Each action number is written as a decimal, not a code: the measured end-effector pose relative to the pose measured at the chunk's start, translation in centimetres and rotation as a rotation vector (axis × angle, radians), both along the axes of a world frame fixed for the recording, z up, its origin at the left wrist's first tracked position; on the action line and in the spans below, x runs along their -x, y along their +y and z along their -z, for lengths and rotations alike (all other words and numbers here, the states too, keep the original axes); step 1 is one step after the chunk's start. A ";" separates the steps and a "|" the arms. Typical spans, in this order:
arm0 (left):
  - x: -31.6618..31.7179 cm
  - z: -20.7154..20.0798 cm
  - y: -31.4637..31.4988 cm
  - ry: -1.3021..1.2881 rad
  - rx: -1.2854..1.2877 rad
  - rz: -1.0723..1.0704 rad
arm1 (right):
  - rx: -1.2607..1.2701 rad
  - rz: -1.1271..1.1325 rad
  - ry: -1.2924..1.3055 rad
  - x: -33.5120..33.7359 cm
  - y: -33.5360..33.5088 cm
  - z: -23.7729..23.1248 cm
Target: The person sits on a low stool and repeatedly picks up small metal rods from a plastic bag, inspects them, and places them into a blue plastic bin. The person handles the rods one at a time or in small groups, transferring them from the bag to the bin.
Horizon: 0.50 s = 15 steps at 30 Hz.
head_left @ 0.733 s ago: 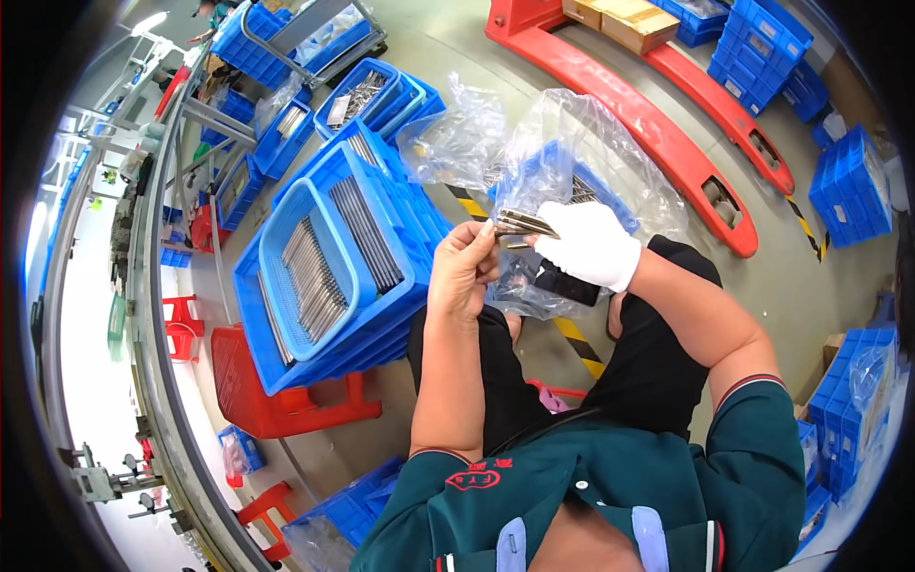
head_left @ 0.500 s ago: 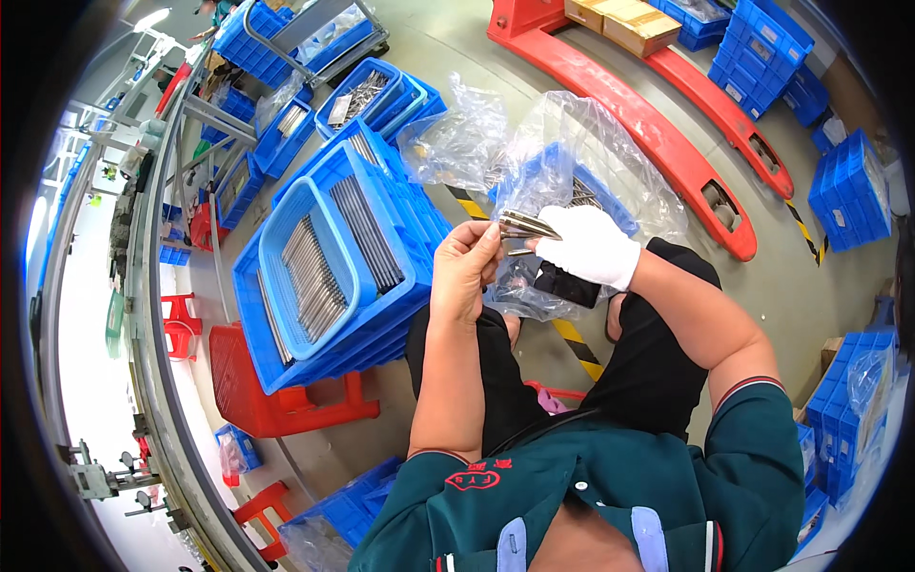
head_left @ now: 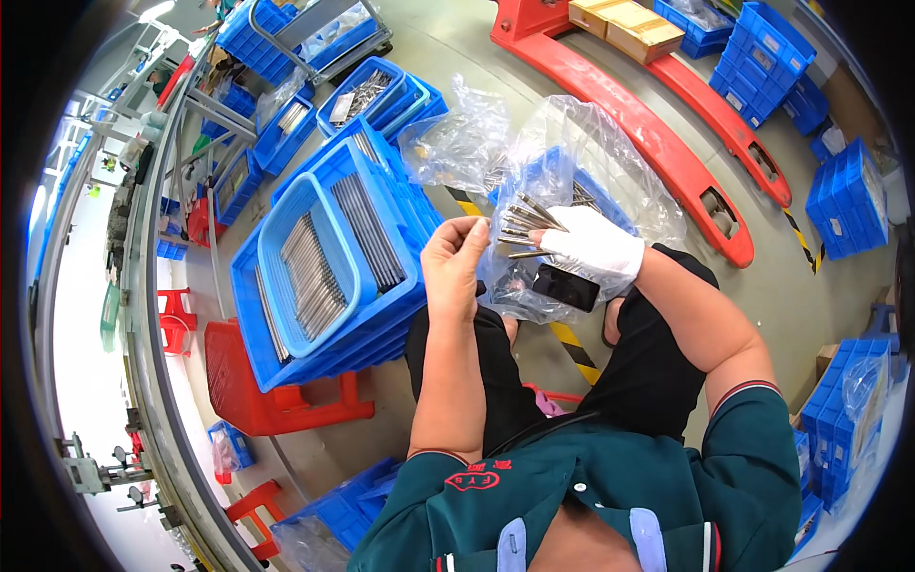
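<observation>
My right hand (head_left: 596,246), in a white glove, is closed around a bunch of slim metal rods (head_left: 522,221). Their ends fan out towards my left hand. Bare and just left of the rods, my left hand (head_left: 455,259) has thumb and fingers pinched together; anything between the fingertips is too small to make out. Below the glove lies a black, glossy, phone-like rectangle (head_left: 569,289). Behind the rods stands a blue crate (head_left: 610,195) of metal pieces, partly covered by clear plastic sheeting (head_left: 658,195).
At my left, a light-blue basket (head_left: 270,243) of neatly lined rods rests on stacked blue crates (head_left: 329,367), beside a red stool (head_left: 257,381). A red pallet jack (head_left: 624,114) stands ahead. More blue crates (head_left: 843,205) are stacked at the right.
My left hand has drawn back left, away from the rods. In my right hand the rods have spread into a fan, and more of the black rectangle shows.
</observation>
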<state>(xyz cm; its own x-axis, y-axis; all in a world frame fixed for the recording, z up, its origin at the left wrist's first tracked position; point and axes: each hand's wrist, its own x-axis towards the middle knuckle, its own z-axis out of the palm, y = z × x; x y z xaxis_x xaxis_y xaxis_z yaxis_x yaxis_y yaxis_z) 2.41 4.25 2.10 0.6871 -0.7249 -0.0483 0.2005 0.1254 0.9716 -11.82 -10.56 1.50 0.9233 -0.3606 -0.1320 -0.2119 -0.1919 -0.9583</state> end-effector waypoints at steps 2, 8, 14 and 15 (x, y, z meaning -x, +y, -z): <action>-0.4 0.1 0.1 0.028 0.014 0.000 | -0.073 -0.003 -0.036 -0.1 0.0 0.1; -0.4 0.1 0.2 0.142 0.047 0.134 | -0.365 -0.048 0.032 0.0 0.6 -1.3; -0.9 0.6 0.3 0.144 -0.004 0.195 | -0.304 -0.102 0.073 0.1 0.5 -1.3; -1.0 0.5 0.4 0.153 -0.008 0.205 | -0.284 -0.103 0.075 0.2 0.5 -1.5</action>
